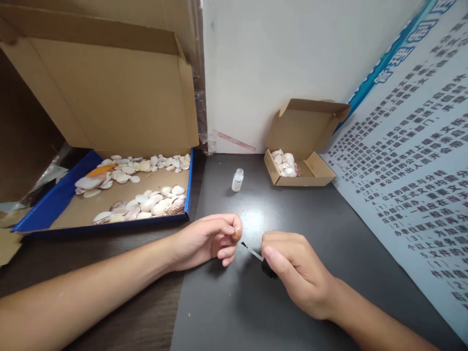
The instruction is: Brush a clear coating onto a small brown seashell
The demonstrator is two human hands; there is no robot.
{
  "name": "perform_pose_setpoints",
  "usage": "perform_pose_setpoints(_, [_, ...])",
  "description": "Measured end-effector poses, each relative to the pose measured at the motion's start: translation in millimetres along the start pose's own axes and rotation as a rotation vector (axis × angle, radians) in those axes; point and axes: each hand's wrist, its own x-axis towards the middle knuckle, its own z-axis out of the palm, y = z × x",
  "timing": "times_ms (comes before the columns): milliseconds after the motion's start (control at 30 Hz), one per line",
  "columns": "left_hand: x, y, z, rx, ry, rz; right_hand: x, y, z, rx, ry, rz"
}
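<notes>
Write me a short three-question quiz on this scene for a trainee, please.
1. True or false: the left hand pinches a small shell in its fingertips.
2. What does the right hand hold? A) a brush with a black cap B) scissors C) a second shell
3. Which holds fewer shells, the large box or the small box?
Key: 1 true; 2 A; 3 the small box.

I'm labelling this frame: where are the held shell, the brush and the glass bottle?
shell (236,236), head view, on its rounded brown face.
brush (252,250), head view, on its thin stem.
glass bottle (237,181), head view, on its clear body.
</notes>
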Motion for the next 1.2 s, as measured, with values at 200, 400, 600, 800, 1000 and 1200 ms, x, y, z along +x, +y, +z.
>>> perform_pose_setpoints(200, [-0.2, -0.4, -1.3, 0.003, 0.005, -0.005, -0.7, 0.5, 0.0, 0.037, -0.027, -0.034])
perform_pose_setpoints(400, [-0.6, 0.8, 0.3, 0.008, 0.015, -0.015, 0.5, -1.0, -0.3, 0.030, 0.000, -0.025])
perform_pose_setpoints(600, [0.4, -0.4, 0.8, -0.008, 0.025, -0.004, -0.5, 0.6, -0.2, 0.034, -0.017, -0.016])
perform_pose_setpoints(800, [-0.3, -0.9, -0.7, 0.009, 0.029, -0.015, 0.2, -1.3, -0.4, 0.033, 0.003, -0.038])
perform_pose_setpoints(1000, [0.2, -0.8, -1.0, 0.003, 0.031, -0.015, 0.6, -0.2, -0.3, -0.044, 0.022, 0.048])
perform_pose_setpoints(1200, [-0.5, -0.2, -0.4, 0.021, 0.017, -0.012, 0.6, -0.9, -0.8, -0.041, 0.060, 0.050])
